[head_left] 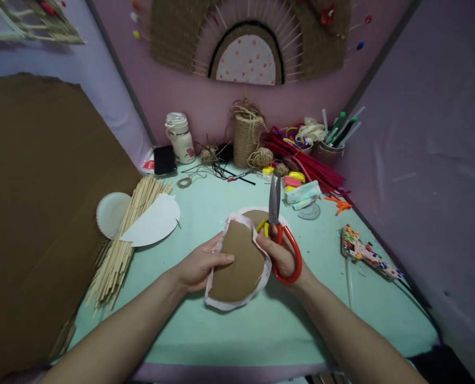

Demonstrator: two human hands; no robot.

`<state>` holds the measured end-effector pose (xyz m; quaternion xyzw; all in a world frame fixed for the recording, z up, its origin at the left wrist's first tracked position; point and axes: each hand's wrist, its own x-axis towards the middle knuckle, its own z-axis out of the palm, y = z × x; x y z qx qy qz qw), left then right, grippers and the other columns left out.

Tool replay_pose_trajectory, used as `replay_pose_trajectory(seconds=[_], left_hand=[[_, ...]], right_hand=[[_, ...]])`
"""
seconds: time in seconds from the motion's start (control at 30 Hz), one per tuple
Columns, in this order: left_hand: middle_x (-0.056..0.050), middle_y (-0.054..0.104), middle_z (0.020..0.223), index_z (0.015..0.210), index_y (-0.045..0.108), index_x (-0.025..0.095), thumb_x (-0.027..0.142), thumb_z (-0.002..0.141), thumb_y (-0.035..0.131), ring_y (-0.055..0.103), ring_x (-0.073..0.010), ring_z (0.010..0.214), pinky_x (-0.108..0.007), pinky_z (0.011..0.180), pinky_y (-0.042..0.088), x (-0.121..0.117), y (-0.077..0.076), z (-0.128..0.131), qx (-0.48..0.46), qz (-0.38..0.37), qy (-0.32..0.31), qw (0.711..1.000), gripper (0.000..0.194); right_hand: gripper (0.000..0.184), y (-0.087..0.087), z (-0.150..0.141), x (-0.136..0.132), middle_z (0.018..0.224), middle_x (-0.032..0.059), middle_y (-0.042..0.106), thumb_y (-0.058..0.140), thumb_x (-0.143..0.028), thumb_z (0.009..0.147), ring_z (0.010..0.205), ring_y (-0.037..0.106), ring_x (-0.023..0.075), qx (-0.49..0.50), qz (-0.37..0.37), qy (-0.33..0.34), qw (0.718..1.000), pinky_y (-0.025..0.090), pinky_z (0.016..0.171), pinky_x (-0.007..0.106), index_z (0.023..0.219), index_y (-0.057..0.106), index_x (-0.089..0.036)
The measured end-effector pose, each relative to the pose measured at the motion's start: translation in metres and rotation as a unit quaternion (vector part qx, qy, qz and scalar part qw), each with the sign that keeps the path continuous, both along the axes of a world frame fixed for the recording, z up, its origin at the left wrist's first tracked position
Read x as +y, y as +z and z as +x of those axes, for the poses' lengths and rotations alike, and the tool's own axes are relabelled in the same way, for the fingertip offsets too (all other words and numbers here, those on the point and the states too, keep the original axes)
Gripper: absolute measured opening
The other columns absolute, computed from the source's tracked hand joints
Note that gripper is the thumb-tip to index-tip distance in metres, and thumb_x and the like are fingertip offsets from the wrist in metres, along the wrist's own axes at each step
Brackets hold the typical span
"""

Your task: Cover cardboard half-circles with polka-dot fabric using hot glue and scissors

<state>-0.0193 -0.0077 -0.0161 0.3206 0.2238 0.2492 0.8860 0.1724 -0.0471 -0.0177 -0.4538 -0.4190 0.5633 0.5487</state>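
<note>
Mint tbl [189,344] w/ sticks [113,266] L of cardboard pc [239,266], twine spool [246,138] behind.

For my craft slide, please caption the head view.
Left hand holds pale-edged cardboard; right hand, at its edge, holds scissors.

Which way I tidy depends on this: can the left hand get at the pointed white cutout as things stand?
Probably yes: nothing seems to block the left hand from the pointed white cutout atop the sticks, though that hand would likely have to release the cardboard piece.
</note>
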Motion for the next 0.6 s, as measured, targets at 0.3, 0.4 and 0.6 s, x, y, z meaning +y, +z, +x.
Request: replay_pose_trajectory(seconds=[0.3, 0.4, 0.6], left_hand=[[-0.010, 0.068, 0.120, 0.133, 0.051, 0.023, 0.015, 0.074, 0.073, 0.066, -0.0256, 0.106, -0.037, 0.093, 0.047, -0.006, -0.005, 0.004, 0.040, -0.008, 0.026, 0.999, 0.063], [-0.010, 0.068, 0.120, 0.132, 0.051, 0.023, 0.015, 0.074, 0.073, 0.066, -0.0256, 0.106, -0.037, 0.093, 0.048, -0.006, -0.006, 0.005, 0.044, -0.007, 0.027, 0.999, 0.063], [-0.010, 0.069, 0.119, 0.131, 0.052, 0.023, 0.013, 0.073, 0.073, 0.067, -0.0260, 0.105, -0.036, 0.090, 0.050, -0.001, 0.000, -0.001, 0.037, -0.005, 0.019, 0.999, 0.062]], right_hand=[[0.027, -0.002, -0.001, 0.001, 0.067, -0.0045, 0.048, 0.067, -0.041, 0.079, 0.060, 0.043, 0.0130, -0.122, 0.010, -0.062, 0.990, 0.035, 0.057, 0.026, 0.077, 0.048, -0.021], [0.029, 0.006, -0.003, 0.000, 0.066, -0.0049, 0.048, 0.067, -0.041, 0.077, 0.060, 0.044, 0.0134, -0.155, -0.002, -0.079, 0.985, 0.036, 0.057, 0.026, 0.079, 0.047, -0.021], [0.026, 0.005, 0.005, 0.000, 0.072, -0.0019, 0.053, 0.058, -0.045, 0.087, 0.066, 0.049, 0.0153, -0.122, 0.029, -0.057, 0.990, 0.040, 0.061, 0.027, 0.080, 0.051, -0.021]])
